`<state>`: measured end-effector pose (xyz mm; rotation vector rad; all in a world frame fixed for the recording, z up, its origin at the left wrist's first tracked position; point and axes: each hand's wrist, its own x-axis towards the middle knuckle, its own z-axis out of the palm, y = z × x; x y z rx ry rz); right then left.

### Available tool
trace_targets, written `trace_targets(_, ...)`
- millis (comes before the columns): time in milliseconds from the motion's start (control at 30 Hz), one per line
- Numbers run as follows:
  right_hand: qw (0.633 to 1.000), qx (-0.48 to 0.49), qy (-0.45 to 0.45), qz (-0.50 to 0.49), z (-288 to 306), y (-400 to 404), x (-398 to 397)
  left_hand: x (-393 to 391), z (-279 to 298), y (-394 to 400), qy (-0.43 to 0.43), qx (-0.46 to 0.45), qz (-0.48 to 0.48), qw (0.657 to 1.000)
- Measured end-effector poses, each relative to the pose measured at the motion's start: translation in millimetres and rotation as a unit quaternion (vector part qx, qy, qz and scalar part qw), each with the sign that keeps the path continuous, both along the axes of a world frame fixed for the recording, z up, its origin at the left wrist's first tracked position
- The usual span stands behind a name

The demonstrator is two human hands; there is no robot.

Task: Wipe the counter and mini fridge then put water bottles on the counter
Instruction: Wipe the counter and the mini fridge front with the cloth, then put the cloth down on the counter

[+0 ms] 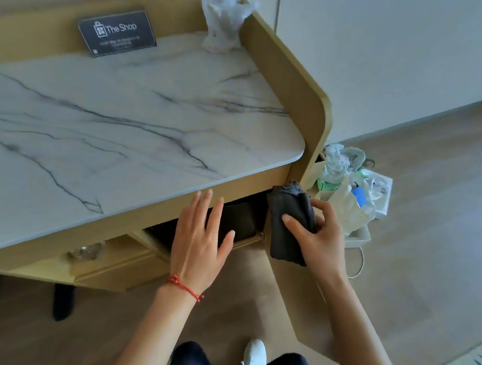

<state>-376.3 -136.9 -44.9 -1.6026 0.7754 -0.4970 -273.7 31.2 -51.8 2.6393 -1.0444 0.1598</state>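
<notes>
The right hand grips a folded dark cloth, thumb over its front and fingers curled round the right edge, just below the near right corner of the marble counter. The left hand is open and empty, fingers spread, just left of the cloth and in front of the dark mini fridge under the counter. A black sign stands at the counter's far edge.

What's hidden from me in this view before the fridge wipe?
Head view:
- Mini fridge: mostly hidden under the counter and behind the left hand.
- Sign: small print too blurred to read.
- Water bottles: none identifiable.
- Cloth, in the right hand: wetness indeterminable.
</notes>
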Motion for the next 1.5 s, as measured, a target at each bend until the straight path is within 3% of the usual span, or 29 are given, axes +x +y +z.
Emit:
trace_targets(400, 0.998, -0.050, 0.034, 0.009, 37.8, -40.4, 93.5, 80.9, 32.2, -10.5, -0.006, -0.025, 0.039, 0.999)
trace_targets(800, 0.995, -0.046, 0.086, 0.013, 31.3, -70.5, 202.1, 192.6, 24.1, -32.1, 0.044, -0.007, 0.025, 0.999)
trace_targets(1067, 0.992, -0.045, 0.102, 0.057, 22.9, -98.1, 248.8, 217.0, 16.3, -57.4, 0.055, 0.027, 0.057, 0.997)
trace_targets(1233, 0.977, -0.128, 0.160, 0.063, 10.0, -96.7, 255.7, 212.8, 13.7, -68.9, 0.068, 0.036, 0.080, 0.994)
trace_targets(1400, 0.923, -0.305, 0.218, 0.087, 6.5, -95.4, 257.0, 206.3, 15.5, -74.9, 0.071, 0.035, 0.104, 0.991)
trace_targets(1500, 0.907, -0.339, 0.231, 0.091, 5.9, -98.2, 253.0, 199.4, 16.9, -74.8, 0.065, 0.035, 0.108, 0.991)
